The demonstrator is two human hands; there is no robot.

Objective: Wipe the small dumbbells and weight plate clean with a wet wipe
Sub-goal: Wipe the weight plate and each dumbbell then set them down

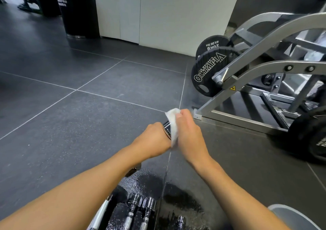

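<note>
**Fig. – Wiping a chrome dumbbell head**

Head view. Containers: a grey round-rimmed tub (289, 214) at btm-right corner, contents hidden; a black cylindrical bin (77, 12) at far left, inside not visible. At ctr, the left hand (155, 138) has its grip curled round a small dumbbell (167, 129), held above the floor (70, 124), w/ the shiny chrome head protruding. The right hand (189, 132) has its grip pinching a white, crumpled wet wipe (172, 125) against that head. Two more chrome dumbbells (135, 201) lie side by side at btm ctr, near a glossy wet patch (146, 182) on the dark speckled tile. Black ridged-rim weight plates (210, 71), lettered "OLYMPIA", hang on a grey steel machine (264, 44) at right.
</note>
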